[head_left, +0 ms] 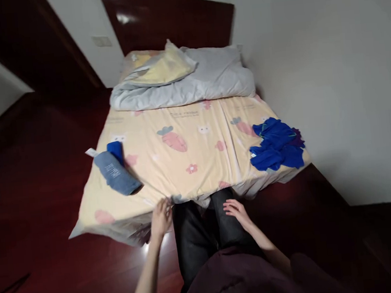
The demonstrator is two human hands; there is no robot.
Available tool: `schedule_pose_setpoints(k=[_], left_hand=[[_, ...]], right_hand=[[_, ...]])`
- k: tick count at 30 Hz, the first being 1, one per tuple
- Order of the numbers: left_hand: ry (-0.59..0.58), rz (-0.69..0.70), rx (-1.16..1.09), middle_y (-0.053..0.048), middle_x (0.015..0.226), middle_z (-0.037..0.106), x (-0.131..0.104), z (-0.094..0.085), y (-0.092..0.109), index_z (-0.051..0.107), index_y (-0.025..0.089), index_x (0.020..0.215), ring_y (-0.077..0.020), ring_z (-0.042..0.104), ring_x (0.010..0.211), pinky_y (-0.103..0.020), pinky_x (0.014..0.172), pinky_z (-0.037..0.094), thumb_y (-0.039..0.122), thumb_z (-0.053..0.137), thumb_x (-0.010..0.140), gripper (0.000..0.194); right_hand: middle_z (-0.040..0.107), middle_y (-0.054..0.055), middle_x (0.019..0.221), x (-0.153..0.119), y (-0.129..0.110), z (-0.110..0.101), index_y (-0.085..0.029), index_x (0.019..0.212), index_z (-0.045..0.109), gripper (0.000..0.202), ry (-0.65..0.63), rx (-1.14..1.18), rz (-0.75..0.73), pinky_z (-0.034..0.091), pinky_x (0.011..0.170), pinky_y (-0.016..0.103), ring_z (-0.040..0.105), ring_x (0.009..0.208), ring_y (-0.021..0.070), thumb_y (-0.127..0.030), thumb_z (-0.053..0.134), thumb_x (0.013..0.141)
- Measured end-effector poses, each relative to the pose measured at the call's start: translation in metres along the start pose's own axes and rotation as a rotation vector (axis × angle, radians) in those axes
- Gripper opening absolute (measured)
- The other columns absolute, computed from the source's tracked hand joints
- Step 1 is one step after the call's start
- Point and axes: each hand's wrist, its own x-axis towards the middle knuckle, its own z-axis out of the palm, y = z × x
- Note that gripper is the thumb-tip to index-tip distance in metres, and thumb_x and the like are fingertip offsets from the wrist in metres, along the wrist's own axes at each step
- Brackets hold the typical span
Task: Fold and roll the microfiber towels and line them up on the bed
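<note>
My left hand (161, 216) hangs by the front edge of the bed, beside my left thigh, with its fingers loosely bent and nothing seen in them. Over my right thigh, my right hand (236, 210) is open, fingers apart and empty. A cream bedsheet (155, 164) printed with carrots, flowers and cat faces covers the bed. Near its left edge lies a rolled grey-blue cloth (117, 174) with a white tag, next to a smaller blue bundle (115, 152). A crumpled heap of blue clothes (274, 143) rests at the right front corner, with some dark purple fabric showing.
At the head of the bed are a folded grey quilt (216, 77) and a yellow pillow (170, 66), before a dark wooden headboard (172, 17). White wall (331, 83) stands close on the right. Dark red floor (42, 202) stretches along the left side.
</note>
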Motion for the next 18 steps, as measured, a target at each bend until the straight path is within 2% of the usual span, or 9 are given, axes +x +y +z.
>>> schedule_pose_setpoints(k=[2, 4, 5, 7, 9, 12, 16, 18], left_hand=[[-0.055, -0.076, -0.090, -0.019, 0.143, 0.062, -0.055, 0.042, 0.038, 0.066, 0.014, 0.130, -0.0332, 0.049, 0.144, -0.055, 0.118, 0.043, 0.029, 0.042, 0.099, 0.042], [-0.030, -0.204, -0.130, -0.014, 0.155, 0.053, -0.104, 0.071, 0.065, 0.068, 0.018, 0.128, -0.0335, 0.037, 0.153, -0.057, 0.123, 0.038, 0.035, 0.041, 0.101, 0.042], [-0.017, -0.263, -0.161, -0.013, 0.156, 0.052, -0.123, 0.080, 0.074, 0.067, 0.019, 0.131, -0.0327, 0.037, 0.154, -0.057, 0.123, 0.037, 0.037, 0.040, 0.102, 0.044], [-0.004, -0.329, -0.209, -0.013, 0.157, 0.051, -0.145, 0.083, 0.081, 0.066, 0.018, 0.134, -0.0328, 0.036, 0.154, -0.057, 0.123, 0.036, 0.041, 0.040, 0.102, 0.047], [-0.029, -0.326, -0.228, -0.013, 0.158, 0.051, -0.149, 0.074, 0.078, 0.066, 0.019, 0.135, -0.0326, 0.036, 0.154, -0.056, 0.124, 0.036, 0.044, 0.041, 0.102, 0.049], [-0.110, -0.261, -0.205, -0.012, 0.155, 0.055, -0.140, 0.055, 0.064, 0.069, 0.019, 0.131, -0.0334, 0.041, 0.152, -0.055, 0.123, 0.037, 0.049, 0.046, 0.098, 0.050], [-0.201, -0.199, -0.146, -0.013, 0.147, 0.062, -0.124, 0.040, 0.050, 0.073, 0.018, 0.123, -0.0338, 0.056, 0.139, -0.056, 0.119, 0.043, 0.048, 0.045, 0.096, 0.049], [-0.225, -0.185, -0.097, -0.012, 0.145, 0.064, -0.120, 0.040, 0.052, 0.075, 0.019, 0.121, -0.0325, 0.061, 0.133, -0.054, 0.117, 0.046, 0.046, 0.045, 0.095, 0.047]], right_hand=[[0.077, 0.014, 0.113, 0.022, -0.018, -0.023, -0.020, 0.108, 0.071, 0.056, 0.157, -0.039, -0.073, 0.059, 0.089, 0.046, 0.075, 0.096, 0.0281, -0.058, 0.084, 0.069], [0.076, 0.013, 0.114, 0.044, -0.031, -0.047, -0.021, 0.105, 0.071, 0.054, 0.292, -0.018, -0.116, 0.060, 0.087, 0.043, 0.074, 0.095, 0.0267, -0.057, 0.083, 0.067], [0.075, 0.012, 0.116, 0.054, -0.035, -0.060, -0.021, 0.105, 0.071, 0.053, 0.345, 0.000, -0.136, 0.060, 0.086, 0.041, 0.074, 0.097, 0.0261, -0.055, 0.081, 0.066], [0.072, 0.012, 0.124, 0.073, -0.043, -0.087, -0.021, 0.109, 0.070, 0.053, 0.459, 0.015, -0.183, 0.060, 0.085, 0.038, 0.072, 0.099, 0.0249, -0.049, 0.079, 0.065], [0.069, 0.013, 0.129, 0.090, -0.052, -0.115, -0.021, 0.117, 0.069, 0.054, 0.587, -0.046, -0.216, 0.059, 0.084, 0.036, 0.071, 0.103, 0.0242, -0.044, 0.071, 0.069], [0.068, 0.015, 0.128, 0.113, -0.074, -0.161, -0.017, 0.124, 0.069, 0.052, 0.745, -0.236, -0.246, 0.057, 0.093, 0.037, 0.067, 0.111, 0.0251, -0.035, 0.057, 0.077], [0.060, 0.018, 0.141, 0.139, -0.115, -0.223, -0.014, 0.111, 0.077, 0.043, 0.884, -0.545, -0.349, 0.040, 0.118, 0.043, 0.054, 0.134, 0.0284, -0.022, 0.050, 0.078], [0.054, 0.019, 0.150, 0.152, -0.132, -0.251, -0.013, 0.110, 0.078, 0.043, 0.898, -0.730, -0.371, 0.035, 0.122, 0.042, 0.048, 0.141, 0.0285, -0.018, 0.048, 0.080]])
